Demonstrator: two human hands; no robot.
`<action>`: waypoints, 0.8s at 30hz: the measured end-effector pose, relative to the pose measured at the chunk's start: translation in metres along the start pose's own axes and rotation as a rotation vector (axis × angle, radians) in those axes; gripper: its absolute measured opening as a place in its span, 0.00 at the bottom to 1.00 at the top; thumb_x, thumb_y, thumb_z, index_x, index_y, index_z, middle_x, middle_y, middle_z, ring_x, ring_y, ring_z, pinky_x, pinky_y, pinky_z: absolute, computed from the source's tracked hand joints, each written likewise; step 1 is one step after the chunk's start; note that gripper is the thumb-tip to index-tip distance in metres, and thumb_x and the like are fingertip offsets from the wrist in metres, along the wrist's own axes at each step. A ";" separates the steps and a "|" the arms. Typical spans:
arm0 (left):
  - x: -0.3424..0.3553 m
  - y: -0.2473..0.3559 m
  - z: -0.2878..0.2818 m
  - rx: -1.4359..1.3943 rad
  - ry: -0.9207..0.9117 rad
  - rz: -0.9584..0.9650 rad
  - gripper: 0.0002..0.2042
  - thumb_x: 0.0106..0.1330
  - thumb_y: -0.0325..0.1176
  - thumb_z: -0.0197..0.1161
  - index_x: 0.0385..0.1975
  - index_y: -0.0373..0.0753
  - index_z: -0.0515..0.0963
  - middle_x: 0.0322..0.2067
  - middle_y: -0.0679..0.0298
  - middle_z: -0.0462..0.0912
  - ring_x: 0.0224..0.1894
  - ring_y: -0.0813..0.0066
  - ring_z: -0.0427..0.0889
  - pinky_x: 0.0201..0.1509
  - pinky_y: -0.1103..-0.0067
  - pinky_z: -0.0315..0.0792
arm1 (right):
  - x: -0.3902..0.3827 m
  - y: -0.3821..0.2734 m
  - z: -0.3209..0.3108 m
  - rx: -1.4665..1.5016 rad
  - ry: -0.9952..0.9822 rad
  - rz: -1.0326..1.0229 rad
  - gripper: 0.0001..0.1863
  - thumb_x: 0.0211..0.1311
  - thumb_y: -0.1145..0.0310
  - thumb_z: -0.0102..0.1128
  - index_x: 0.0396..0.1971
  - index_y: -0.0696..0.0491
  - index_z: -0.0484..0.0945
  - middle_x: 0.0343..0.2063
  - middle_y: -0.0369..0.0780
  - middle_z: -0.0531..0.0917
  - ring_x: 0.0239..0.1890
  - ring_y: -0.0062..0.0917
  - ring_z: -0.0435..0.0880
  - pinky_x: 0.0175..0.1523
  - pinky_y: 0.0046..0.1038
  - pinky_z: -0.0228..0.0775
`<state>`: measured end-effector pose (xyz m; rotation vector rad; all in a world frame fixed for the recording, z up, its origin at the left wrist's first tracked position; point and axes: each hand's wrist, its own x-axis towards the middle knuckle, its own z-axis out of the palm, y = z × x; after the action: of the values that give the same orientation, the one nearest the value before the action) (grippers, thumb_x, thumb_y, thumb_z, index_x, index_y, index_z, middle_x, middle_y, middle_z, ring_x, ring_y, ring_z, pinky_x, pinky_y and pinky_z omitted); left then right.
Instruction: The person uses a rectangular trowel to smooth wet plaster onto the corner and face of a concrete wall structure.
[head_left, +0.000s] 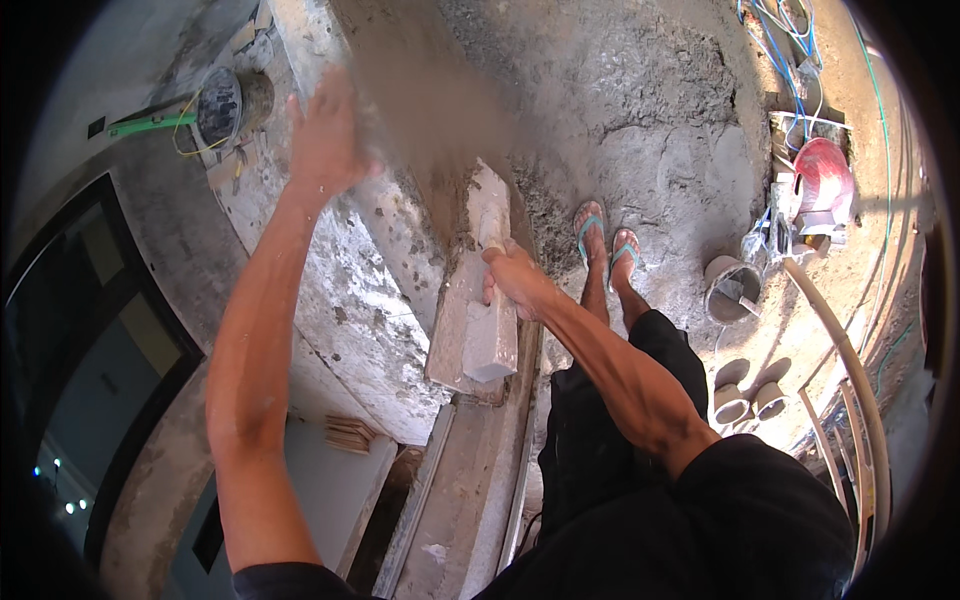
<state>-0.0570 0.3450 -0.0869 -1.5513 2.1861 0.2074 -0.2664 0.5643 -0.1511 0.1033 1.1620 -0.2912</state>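
My right hand is closed around the handle of a mortar-caked float, a flat board with a long pale block on it. The float rests along a narrow ledge, at the near end of a strip of wet grey mortar. That strip is partly smeared in the picture. To the left, over the pale stained wall face, my left hand is raised with its fingers stretched out. It is blurred by motion, and nothing shows in it.
A bucket stands at the far left beside a green strip. Rough grey mortar floor spreads right of the ledge, around my sandalled feet. Further right are another bucket, a red rounded object, tangled cables and a curved pole.
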 end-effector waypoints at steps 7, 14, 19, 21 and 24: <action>0.001 0.006 -0.003 0.021 -0.034 -0.007 0.71 0.37 0.40 0.86 0.79 0.37 0.37 0.79 0.51 0.47 0.78 0.50 0.54 0.80 0.47 0.42 | -0.126 0.000 0.037 0.141 -0.110 0.040 0.25 0.76 0.66 0.48 0.69 0.46 0.57 0.22 0.36 0.70 0.17 0.22 0.71 0.21 0.30 0.71; -0.003 -0.006 -0.001 0.009 -0.001 -0.024 0.72 0.35 0.41 0.86 0.79 0.37 0.36 0.79 0.50 0.45 0.78 0.49 0.53 0.80 0.47 0.41 | -0.133 0.017 -0.018 0.459 -0.191 0.066 0.24 0.76 0.62 0.50 0.69 0.38 0.60 0.21 0.35 0.69 0.15 0.20 0.69 0.17 0.27 0.66; -0.001 0.003 -0.006 0.014 0.019 0.011 0.69 0.34 0.39 0.85 0.77 0.33 0.43 0.77 0.45 0.51 0.78 0.49 0.54 0.80 0.48 0.40 | 0.104 0.027 -0.089 0.519 0.054 0.193 0.14 0.72 0.60 0.53 0.50 0.48 0.67 0.20 0.34 0.67 0.16 0.21 0.66 0.19 0.28 0.64; 0.006 0.013 -0.004 -0.009 0.018 0.024 0.69 0.33 0.40 0.85 0.77 0.32 0.43 0.77 0.45 0.51 0.78 0.49 0.54 0.80 0.48 0.41 | 0.175 0.031 -0.104 0.580 0.045 0.184 0.12 0.72 0.62 0.53 0.47 0.52 0.68 0.20 0.34 0.68 0.17 0.22 0.68 0.21 0.29 0.66; 0.001 0.006 -0.003 -0.003 0.022 0.019 0.69 0.32 0.40 0.85 0.77 0.32 0.44 0.76 0.44 0.52 0.78 0.48 0.55 0.80 0.47 0.42 | 0.212 0.022 -0.082 0.452 0.079 0.175 0.11 0.72 0.62 0.52 0.44 0.53 0.68 0.21 0.35 0.70 0.18 0.24 0.69 0.23 0.30 0.69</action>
<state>-0.0639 0.3452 -0.0860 -1.5416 2.2196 0.1998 -0.2554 0.5679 -0.3786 0.6141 1.1401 -0.3932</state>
